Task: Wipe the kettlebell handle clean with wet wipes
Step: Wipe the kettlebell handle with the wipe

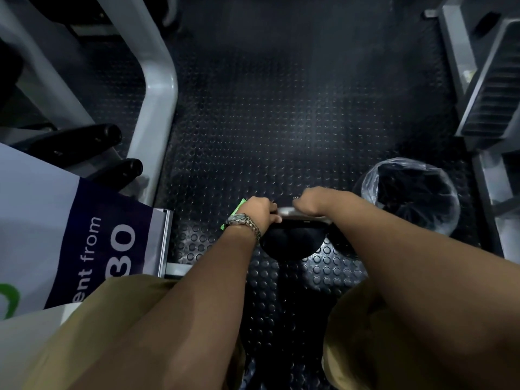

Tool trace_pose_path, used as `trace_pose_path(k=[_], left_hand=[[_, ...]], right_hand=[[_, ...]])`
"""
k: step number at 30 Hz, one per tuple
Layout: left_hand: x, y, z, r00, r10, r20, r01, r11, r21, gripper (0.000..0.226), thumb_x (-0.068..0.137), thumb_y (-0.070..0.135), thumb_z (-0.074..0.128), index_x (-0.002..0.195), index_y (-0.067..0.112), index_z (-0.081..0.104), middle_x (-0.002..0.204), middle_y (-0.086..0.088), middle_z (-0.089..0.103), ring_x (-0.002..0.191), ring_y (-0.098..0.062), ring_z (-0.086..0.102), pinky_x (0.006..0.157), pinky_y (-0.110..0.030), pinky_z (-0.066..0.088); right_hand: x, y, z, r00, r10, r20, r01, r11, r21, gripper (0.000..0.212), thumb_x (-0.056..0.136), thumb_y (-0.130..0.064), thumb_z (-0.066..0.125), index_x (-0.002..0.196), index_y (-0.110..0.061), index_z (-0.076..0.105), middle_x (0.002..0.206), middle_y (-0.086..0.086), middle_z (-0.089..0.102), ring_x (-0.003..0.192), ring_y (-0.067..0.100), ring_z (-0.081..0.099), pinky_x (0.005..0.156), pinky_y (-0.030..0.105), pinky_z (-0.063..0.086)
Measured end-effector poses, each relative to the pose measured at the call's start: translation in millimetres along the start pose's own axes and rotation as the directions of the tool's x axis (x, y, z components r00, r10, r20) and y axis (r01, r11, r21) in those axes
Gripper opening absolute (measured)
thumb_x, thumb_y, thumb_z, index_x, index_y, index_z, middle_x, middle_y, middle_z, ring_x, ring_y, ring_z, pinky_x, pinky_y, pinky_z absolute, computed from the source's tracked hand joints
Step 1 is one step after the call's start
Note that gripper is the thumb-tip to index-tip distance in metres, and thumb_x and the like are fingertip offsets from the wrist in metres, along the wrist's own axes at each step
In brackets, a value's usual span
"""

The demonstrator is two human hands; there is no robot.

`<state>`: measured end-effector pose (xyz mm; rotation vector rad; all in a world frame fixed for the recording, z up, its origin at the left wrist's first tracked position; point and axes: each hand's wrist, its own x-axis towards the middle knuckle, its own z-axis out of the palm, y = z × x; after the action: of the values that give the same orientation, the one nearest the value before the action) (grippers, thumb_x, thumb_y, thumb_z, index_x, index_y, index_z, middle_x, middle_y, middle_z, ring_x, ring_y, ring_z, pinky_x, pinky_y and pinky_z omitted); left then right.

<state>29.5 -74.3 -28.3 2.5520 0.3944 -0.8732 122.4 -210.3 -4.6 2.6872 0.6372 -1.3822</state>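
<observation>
Where the two forearms meet low in the view, a black kettlebell [289, 244] sits on the studded rubber floor [281, 122], its round body half covered by the wrists. Only a short silver stretch of the handle [285, 211] shows between the hands. The left hand [261, 211], a metal watch [243, 222] on its wrist, grips the handle's left end, thumb lying along the near side. The right hand [313, 201] sits over the right end, its fingers bent down out of sight; I cannot tell whether they clasp the bar, a wipe or nothing. A green packet [235, 212] peeks from behind the left wrist, mostly hidden. A bin with a clear liner [410, 195] stands near on the right. A printed banner [92, 243] is cut off at the left edge.
</observation>
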Motion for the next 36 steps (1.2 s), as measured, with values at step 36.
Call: trace_pose_path(k=[36], left_hand=[[-0.7, -4.3, 6.6, 0.992, -0.036, -0.122, 0.034, 0.999, -0.020, 0.019, 0.096, 0.017, 0.062, 0.110, 0.008, 0.073, 0.104, -0.013, 0.074, 0.095, -0.031, 0.070, 0.077, -0.034, 0.053]], right_hand=[[-14.6, -41.7, -2.9, 0.988, -0.152, -0.002, 0.151, 0.980, 0.133, 0.044, 0.107, -0.033, 0.033, 0.096, -0.011, 0.070, 0.097, 0.008, 0.066, 0.084, 0.024, 0.058, 0.079, 0.035, 0.046]])
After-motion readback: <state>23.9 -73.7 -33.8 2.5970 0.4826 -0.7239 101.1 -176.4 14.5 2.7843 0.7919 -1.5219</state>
